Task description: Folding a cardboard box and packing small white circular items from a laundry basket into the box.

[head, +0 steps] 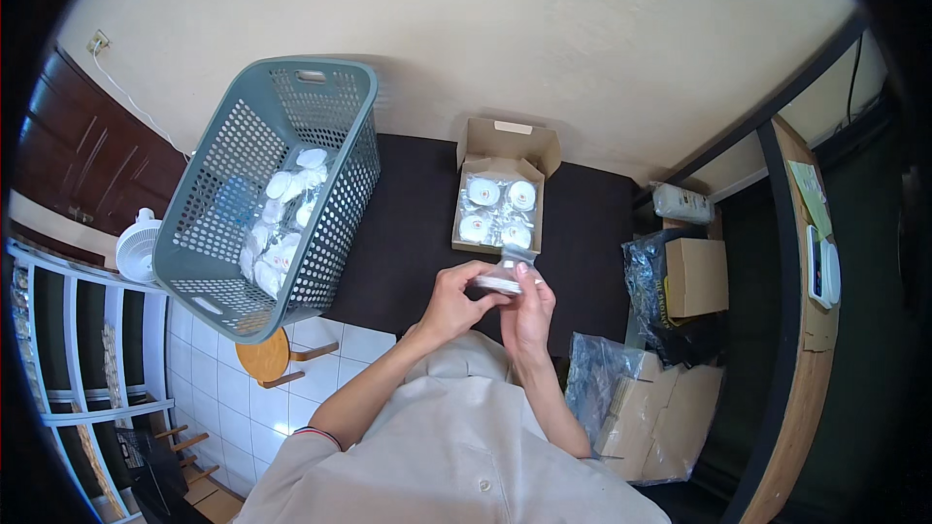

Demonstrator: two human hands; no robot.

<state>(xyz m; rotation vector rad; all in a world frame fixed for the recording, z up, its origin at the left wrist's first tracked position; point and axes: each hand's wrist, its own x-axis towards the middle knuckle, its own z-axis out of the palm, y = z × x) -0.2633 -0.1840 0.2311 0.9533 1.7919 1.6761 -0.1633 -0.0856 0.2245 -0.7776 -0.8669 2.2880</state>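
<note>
Both of my hands hold one small clear plastic packet (501,281) with a flat white item inside, just in front of my body. My left hand (459,298) pinches its left side. On its right side, the fingers of my right hand (529,306) grip it near the top. Beyond them an open cardboard box (539,236) stands on the dark tabletop (415,233), its lid raised. Inside the box lie several round white rolls (483,191) in clear plastic bags.
At left, a grey-green perforated basket (320,291) holds several bagged white rolls (280,255). A white fan (138,244) and a wooden stool (262,356) stand past it. On the right are a cardboard box (697,276), flattened cartons (648,415) in plastic and a wood-topped ledge (815,378).
</note>
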